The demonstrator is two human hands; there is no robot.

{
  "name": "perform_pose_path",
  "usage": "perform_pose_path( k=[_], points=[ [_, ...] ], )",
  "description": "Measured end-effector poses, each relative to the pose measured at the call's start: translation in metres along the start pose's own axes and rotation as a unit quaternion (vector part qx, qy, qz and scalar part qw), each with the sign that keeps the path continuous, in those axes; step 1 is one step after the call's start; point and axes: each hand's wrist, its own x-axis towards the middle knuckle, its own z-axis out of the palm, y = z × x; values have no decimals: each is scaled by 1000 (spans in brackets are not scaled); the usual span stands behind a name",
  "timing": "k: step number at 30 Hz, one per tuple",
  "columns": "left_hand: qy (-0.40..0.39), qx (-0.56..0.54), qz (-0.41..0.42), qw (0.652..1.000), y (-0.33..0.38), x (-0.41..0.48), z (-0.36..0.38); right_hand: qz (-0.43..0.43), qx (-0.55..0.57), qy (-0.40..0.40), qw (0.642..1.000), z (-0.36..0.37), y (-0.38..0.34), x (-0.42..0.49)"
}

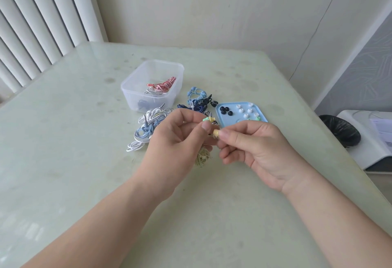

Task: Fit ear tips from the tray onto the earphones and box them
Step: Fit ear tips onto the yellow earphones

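Blue tray [220, 117], red-white striped earphones [163, 86]

A pale green, glossy table [74, 140] carries a clear plastic box [152, 85]. Just in front of the box lies a tangle of white and blue-striped earphones [146, 127]. Right of the box sits a bundle of blue and dark earphones [197, 100], and farther right a light blue tray [234, 119].

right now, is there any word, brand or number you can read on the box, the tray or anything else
No readable text anywhere.
Clear plastic box: no label shows.
Blue tray: no print shows.
Yellow earphones: no marking shows.
Paper on the white machine: faint lines, too blurred to read.
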Motion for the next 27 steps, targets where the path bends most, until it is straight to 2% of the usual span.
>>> perform_pose_path(
  k=[4,8,11,13,16,18,22,27],
  points=[
    [-17,42,27,999,-3,-2,2,-5,-41,-11,999,3,3,-1],
    [-9,42,32,999,-5,-2,3,-24,-63,10,998,4,5,0],
    [6,28,6,1000,-7,-1,4,-48,-104,61,992,2,4,0],
    [1,26,-16,1000,-10,-1,4,-65,-109,126,984,-5,0,2],
    [-11,27,-37,999,-16,-1,4,-108,-186,212,953,-23,-4,8],
    [-16,28,-46,998,-18,-1,5,-126,-272,228,926,-35,-4,12],
    [-29,41,-48,998,-20,-1,5,-97,-417,199,881,-50,-1,14],
    [-28,27,-58,998,-19,0,4,-69,-518,163,837,-47,6,14]
  ],
)
